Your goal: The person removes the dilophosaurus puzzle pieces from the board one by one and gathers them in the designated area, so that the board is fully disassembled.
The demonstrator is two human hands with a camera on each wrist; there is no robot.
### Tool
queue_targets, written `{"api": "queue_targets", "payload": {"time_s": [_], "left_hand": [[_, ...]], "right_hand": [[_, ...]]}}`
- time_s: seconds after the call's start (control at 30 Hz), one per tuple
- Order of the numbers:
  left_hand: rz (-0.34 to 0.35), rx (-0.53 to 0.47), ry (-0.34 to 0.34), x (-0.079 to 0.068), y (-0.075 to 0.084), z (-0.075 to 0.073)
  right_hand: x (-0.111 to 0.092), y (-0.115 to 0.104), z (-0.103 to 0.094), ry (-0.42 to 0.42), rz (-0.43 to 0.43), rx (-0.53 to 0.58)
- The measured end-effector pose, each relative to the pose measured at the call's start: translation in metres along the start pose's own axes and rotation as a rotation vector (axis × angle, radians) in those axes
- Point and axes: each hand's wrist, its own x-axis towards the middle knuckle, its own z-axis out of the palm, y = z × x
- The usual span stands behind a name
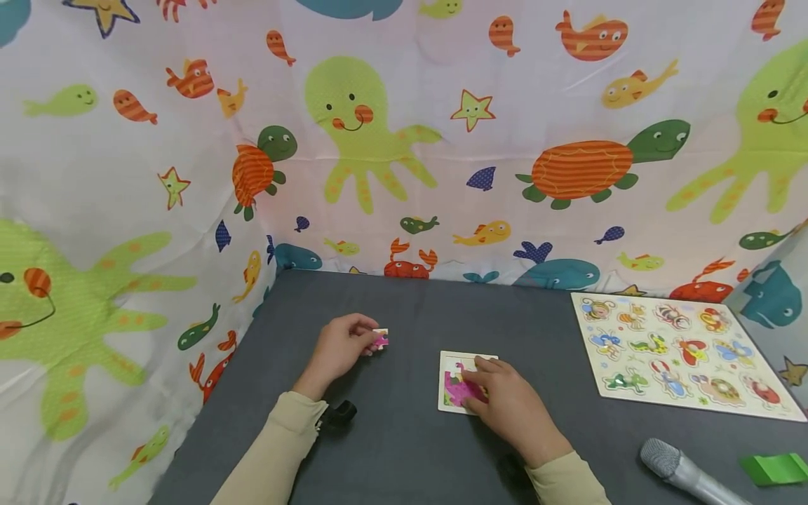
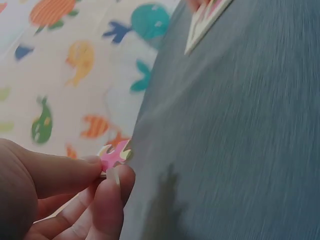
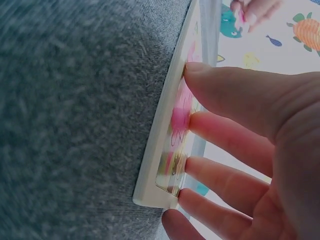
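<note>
The left hand (image 1: 337, 353) pinches a small pink jigsaw piece (image 1: 381, 339) between thumb and fingers, over the left part of the dark table (image 1: 391, 442), nearer its left edge than the right hand is. The right hand (image 1: 514, 403) is not clenched: its thumb and fingertips rest spread on a small puzzle tray (image 3: 148, 194), touching the mostly pink picture (image 1: 454, 393) inside its pale rim and covering the tray's right half. That tray lies flat on the table, between the left hand and a large board (image 1: 684, 361) with pictures of insects and other small creatures, which lies by the table's far right corner. Nearer the wearer than this board are a grey microphone (image 1: 684, 471), lying on the table and cut off by the view, and a green block (image 1: 775, 468) to its right. A white curtain (image 1: 404, 35) printed with sea animals runs along the table's far and left edges.
</note>
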Motion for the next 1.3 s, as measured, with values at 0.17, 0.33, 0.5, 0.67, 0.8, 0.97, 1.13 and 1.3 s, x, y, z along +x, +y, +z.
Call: {"api": "queue_targets", "payload": {"time_s": [0.17, 0.33, 0.5, 0.67, 0.8, 0.97, 1.13, 1.3], "left_hand": [[-0.054, -0.003, 0.006, 0.003, -0.023, -0.024], [-0.101, 0.002, -0.004, 0.007, -0.039, -0.034], [-0.136, 0.006, -0.013, 0.007, -0.045, -0.042], [-0.154, 0.021, -0.017, 0.006, -0.046, -0.046], [-0.169, 0.059, -0.017, 0.006, -0.045, -0.046], [-0.184, 0.08, -0.014, 0.005, -0.043, -0.044], [-0.194, 0.1, -0.001, 0.004, -0.042, -0.043], [-0.193, 0.108, 0.008, 0.007, -0.042, -0.041]], "right_hand": [[-0.001, 0.003, 0.003, -0.017, 0.001, 0.006], [-0.003, 0.004, 0.003, -0.026, 0.012, 0.018], [-0.002, 0.004, 0.002, -0.037, 0.016, 0.024], [-0.001, 0.004, 0.003, -0.04, 0.004, 0.02], [-0.001, 0.004, 0.002, -0.037, 0.002, 0.018], [-0.001, 0.004, 0.001, -0.037, 0.015, 0.022], [-0.001, 0.005, -0.001, -0.045, 0.024, 0.038], [0.0, 0.008, -0.002, -0.038, 0.011, 0.041]]}}
